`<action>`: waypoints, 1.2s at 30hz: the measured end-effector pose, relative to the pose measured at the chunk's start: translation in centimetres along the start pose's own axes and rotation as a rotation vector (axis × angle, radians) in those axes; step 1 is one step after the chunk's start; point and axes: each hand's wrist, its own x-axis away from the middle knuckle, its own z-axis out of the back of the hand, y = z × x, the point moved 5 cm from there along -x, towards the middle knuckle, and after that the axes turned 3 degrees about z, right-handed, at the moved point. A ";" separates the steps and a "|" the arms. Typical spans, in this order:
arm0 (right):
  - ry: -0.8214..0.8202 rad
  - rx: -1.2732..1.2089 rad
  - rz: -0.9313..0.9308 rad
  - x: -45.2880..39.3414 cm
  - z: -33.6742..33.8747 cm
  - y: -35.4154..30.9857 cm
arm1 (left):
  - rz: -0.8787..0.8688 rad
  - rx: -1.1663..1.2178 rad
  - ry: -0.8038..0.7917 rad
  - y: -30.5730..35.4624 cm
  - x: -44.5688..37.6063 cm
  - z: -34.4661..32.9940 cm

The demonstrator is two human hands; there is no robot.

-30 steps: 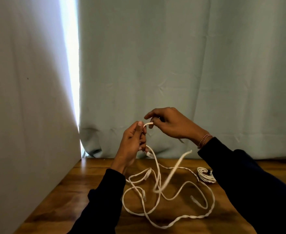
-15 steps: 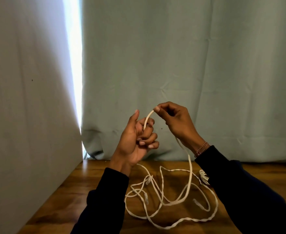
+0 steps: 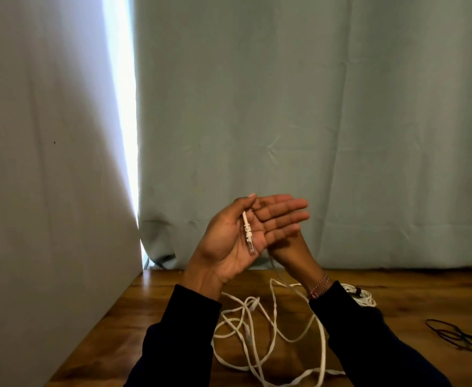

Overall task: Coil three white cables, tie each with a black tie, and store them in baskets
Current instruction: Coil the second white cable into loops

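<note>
My left hand [image 3: 229,247] is raised palm up with its fingers straight. Its thumb pins the connector end of a white cable [image 3: 248,233] against the palm. Behind it, my right hand [image 3: 288,254] is mostly hidden, fingers out of sight, and a blurred stretch of cable drops past its wrist. The rest of the loose white cable [image 3: 271,333] lies tangled on the wooden table [image 3: 134,317] below both hands. A coiled white cable [image 3: 364,298] with a dark tie lies right of my right sleeve. Black ties [image 3: 452,336] lie further right.
A pale green curtain [image 3: 313,135] hangs along the table's back edge. A grey wall panel [image 3: 48,191] closes off the left side, with a bright gap between the two. No basket is in view.
My left hand has opened flat, palm up, with the cable's connector end now across it. My right hand dropped from pinching the cable in front to behind the left hand.
</note>
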 end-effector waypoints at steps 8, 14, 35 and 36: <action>-0.551 0.048 0.585 2.5 0.9 2.6 | -0.173 0.012 0.080 1.1 -0.1 1.6; -0.655 0.389 0.740 4.4 2.5 2.6 | -0.236 -0.079 0.176 1.6 0.1 3.9; 0.127 0.228 1.253 4.5 13.0 1.1 | -0.083 -0.713 0.246 -0.1 0.4 2.0; 0.215 0.224 1.271 4.1 13.5 1.3 | -0.054 -0.756 0.234 -0.5 0.4 1.6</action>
